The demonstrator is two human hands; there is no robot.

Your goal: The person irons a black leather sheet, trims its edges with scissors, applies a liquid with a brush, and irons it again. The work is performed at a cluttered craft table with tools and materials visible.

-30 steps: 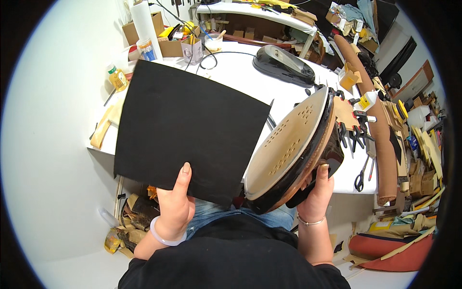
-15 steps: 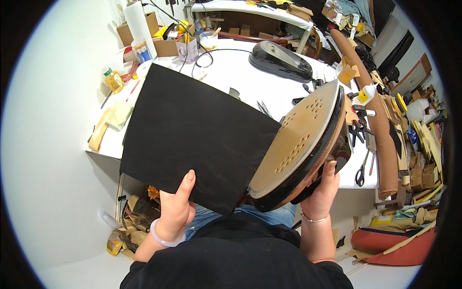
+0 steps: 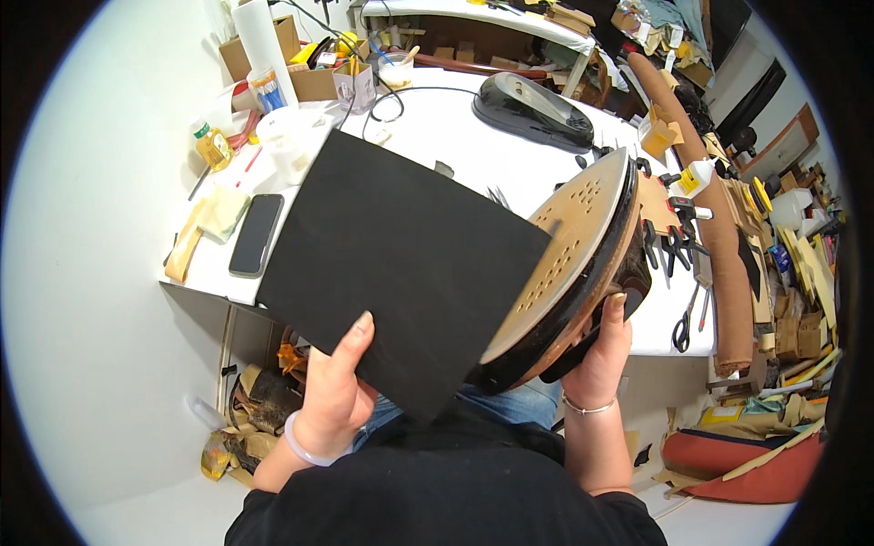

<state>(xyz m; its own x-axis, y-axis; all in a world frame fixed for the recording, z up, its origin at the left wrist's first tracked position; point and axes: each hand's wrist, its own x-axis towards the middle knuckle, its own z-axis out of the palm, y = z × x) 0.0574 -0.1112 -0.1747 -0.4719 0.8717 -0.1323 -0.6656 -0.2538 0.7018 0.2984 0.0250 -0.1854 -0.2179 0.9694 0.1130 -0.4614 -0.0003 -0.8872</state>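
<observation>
My left hand [image 3: 341, 391] grips the near edge of a square black sheet [image 3: 401, 264], thumb on top and fingers hidden beneath. The sheet looks flat and stiff; whether it is leather or board I cannot tell. My right hand [image 3: 596, 364] is wrapped round the handle of a clothes iron [image 3: 592, 246], which is tipped on its side. Its tan soleplate, dotted with holes, faces left toward the sheet. The sheet's right corner overlaps the soleplate in view; whether they touch I cannot tell.
Beneath both lies a white worktable [image 3: 428, 109]. A phone [image 3: 256, 235] and a yellow bottle [image 3: 212, 146] are at left. A black iron base [image 3: 533, 114] stands at the back. Clamps [image 3: 675, 250], scissors [image 3: 683, 328] and a long brown roll [image 3: 719, 255] lie at right.
The black sheet has shifted right and now covers part of the iron's soleplate. The phone on the left has come into sight. The iron has turned slightly; both hands keep their grip.
</observation>
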